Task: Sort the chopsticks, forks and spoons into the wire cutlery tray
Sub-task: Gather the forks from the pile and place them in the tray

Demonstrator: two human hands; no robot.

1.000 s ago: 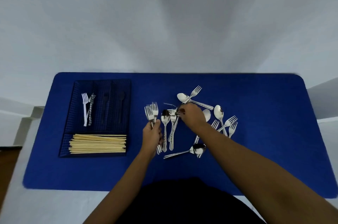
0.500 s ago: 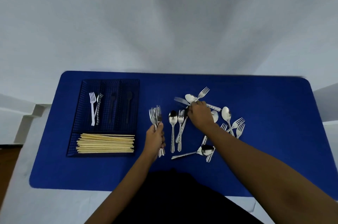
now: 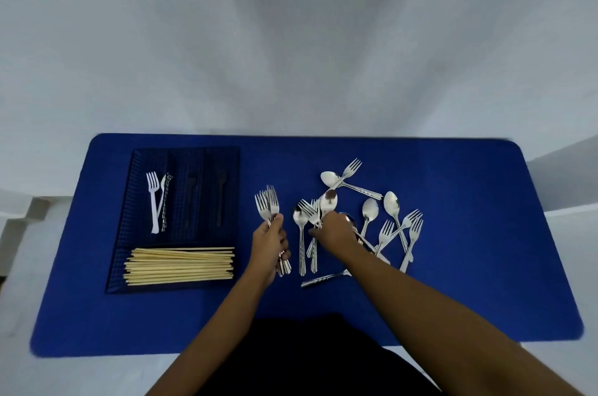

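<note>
Your left hand point(image 3: 270, 243) curls its fingers round the fork bundle point(image 3: 268, 201); your right hand point(image 3: 335, 230) pinches a fork point(image 3: 307, 208) just right, tines away.

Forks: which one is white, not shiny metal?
The fork lying in the tray's leftmost long compartment. It is plain white; the others, on the mat and in the left hand, are shiny metal.

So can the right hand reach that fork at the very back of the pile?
Probably yes. That fork lies uncovered just beyond the right hand, with only flat-lying spoons between. The hand seems busy with nearer forks, though.
</note>
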